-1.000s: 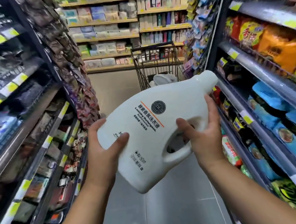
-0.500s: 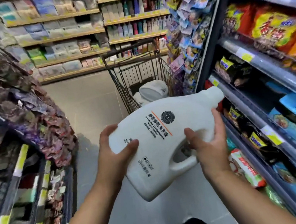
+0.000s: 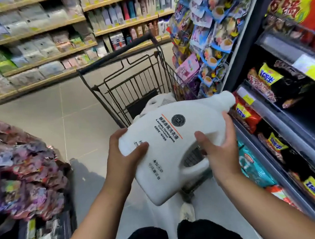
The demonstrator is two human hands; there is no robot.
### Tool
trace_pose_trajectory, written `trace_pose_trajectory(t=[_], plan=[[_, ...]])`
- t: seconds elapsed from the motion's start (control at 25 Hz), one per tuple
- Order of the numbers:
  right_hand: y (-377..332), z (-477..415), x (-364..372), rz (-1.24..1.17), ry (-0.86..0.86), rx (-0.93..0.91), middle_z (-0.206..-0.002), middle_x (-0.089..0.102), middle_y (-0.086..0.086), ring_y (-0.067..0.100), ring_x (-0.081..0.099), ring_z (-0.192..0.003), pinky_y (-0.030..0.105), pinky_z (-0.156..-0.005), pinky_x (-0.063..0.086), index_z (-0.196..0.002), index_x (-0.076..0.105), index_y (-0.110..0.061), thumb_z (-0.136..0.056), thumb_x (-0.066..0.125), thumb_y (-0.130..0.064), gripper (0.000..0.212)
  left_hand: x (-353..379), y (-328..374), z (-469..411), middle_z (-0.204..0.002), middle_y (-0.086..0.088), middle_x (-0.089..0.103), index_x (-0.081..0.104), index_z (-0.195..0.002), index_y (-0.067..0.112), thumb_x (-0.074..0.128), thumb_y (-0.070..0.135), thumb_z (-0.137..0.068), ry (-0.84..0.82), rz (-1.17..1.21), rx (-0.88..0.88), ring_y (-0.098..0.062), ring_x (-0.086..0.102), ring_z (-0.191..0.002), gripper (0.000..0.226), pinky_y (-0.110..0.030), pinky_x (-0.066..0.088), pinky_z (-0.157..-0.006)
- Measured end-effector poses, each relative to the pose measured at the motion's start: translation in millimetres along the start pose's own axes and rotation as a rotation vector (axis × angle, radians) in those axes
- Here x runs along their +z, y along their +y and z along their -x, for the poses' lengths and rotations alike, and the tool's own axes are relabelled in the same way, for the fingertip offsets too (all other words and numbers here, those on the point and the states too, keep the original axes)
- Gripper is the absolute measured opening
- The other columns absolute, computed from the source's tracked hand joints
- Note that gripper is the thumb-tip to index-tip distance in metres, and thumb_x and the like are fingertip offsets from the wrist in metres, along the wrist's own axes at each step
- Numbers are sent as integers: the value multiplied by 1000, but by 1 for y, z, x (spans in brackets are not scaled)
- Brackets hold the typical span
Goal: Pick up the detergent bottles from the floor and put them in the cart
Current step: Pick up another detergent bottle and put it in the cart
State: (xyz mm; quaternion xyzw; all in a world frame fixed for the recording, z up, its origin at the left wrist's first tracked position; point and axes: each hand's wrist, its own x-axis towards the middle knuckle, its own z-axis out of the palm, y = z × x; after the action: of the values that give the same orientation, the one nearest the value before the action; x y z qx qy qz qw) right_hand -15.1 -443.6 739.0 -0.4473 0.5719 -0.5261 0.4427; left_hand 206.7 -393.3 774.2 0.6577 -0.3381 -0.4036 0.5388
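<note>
I hold a big white detergent bottle point(image 3: 171, 145) tilted on its side, cap toward the upper right, over the near end of the black wire cart point(image 3: 129, 77). My left hand point(image 3: 123, 156) grips its base end. My right hand point(image 3: 220, 149) grips it by the handle side. Inside the cart lies another white detergent bottle point(image 3: 158, 101), mostly hidden behind the one I hold.
Snack shelves point(image 3: 287, 105) stand close on the right, with hanging packets point(image 3: 202, 36) beside the cart. A display of packets point(image 3: 21, 163) crowds the left. Grey floor point(image 3: 55, 114) opens left of the cart; product shelves point(image 3: 38, 44) line the back wall. My shoe point(image 3: 185, 211) shows below the bottle.
I have walked up to the cart, which now looks much larger and nearer. The bottle, still in both hands, has come over the cart's near end and the view has tipped downward.
</note>
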Motion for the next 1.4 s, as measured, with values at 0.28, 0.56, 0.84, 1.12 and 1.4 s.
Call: trace_pose_trajectory(t=[0.28,0.56,0.84,1.12,1.4], plan=[[25,-78,67,-18,33,88,-149,43,-3,8,50,-129,32,-107,45,-145,33,-44,-59,79,-61,99,11,3,-129,-111,-2,64,52,-121,28,80,14,-79,-80,-64,-74,-14,66,-90,53,-15,53,-60],[50,-136,147,4,198,230,-144,49,-1,14,54,-127,50,-103,50,-148,31,-38,-61,82,-62,104,2,-16,-270,-113,-4,66,53,-116,33,78,28,-67,-279,-130,-207,-25,69,-98,55,-34,59,-72],[77,-169,211,83,366,334,-140,52,-6,13,57,-123,52,-99,52,-144,35,-45,-54,81,-73,105,-8,-43,-369,-114,-7,65,53,-116,30,78,28,-65,-418,-194,-308,-28,68,-100,57,-43,61,-78],[102,-192,226,171,344,407,-139,45,-3,20,50,-129,37,-91,56,-149,33,-40,-61,89,-51,105,4,-73,-406,-108,-10,65,48,-126,16,76,25,-66,-466,-127,-433,-24,68,-88,66,-35,58,-68],[110,-220,234,321,286,436,-151,36,4,17,40,-133,31,-103,39,-149,33,-40,-61,87,-55,105,20,-78,-426,-125,-5,61,49,-127,32,85,41,-52,-544,-386,-330,-27,61,-116,83,-47,53,-97]])
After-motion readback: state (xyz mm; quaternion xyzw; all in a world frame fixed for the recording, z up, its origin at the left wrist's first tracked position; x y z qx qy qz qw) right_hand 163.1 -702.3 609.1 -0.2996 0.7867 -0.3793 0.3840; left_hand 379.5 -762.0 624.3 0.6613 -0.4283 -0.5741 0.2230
